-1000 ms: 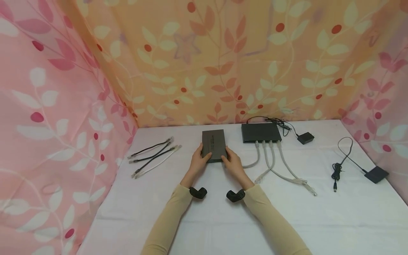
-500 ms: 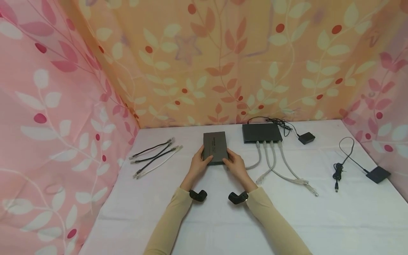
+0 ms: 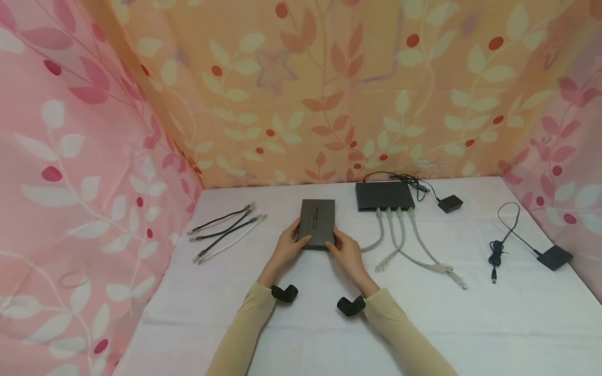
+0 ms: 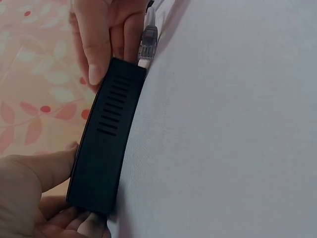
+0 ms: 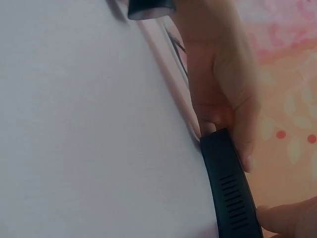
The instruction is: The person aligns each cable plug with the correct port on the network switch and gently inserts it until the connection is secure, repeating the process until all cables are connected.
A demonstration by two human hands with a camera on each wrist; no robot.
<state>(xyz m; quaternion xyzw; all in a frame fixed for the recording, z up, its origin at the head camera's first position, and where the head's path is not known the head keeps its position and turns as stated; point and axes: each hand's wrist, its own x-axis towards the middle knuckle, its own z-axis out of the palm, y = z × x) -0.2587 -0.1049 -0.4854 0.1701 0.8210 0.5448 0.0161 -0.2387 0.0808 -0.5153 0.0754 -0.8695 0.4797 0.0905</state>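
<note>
In the head view, both hands hold a dark grey network switch [image 3: 317, 222] mid-table. My left hand [image 3: 285, 248] grips its left edge, thumb on the top face. At the near right corner, my right hand [image 3: 347, 255] holds it the same way. The left wrist view shows the vented side of the network switch [image 4: 104, 144], with my left thumb [image 4: 44, 171] along the edge and fingers curled beneath. From the right wrist, the box [image 5: 230, 191] appears tilted up close over the white cloth.
A black network switch [image 3: 384, 196] with several grey cables [image 3: 400, 232] plugged in stands at the back right, beside a power adapter [image 3: 450, 203]. Another adapter [image 3: 555, 257] with its cord lies far right. Short black and white cables [image 3: 226, 235] lie at left.
Both hands have drawn the grey network switch slightly nearer the person, keeping hold of it. The other things on the table stay where they were.
</note>
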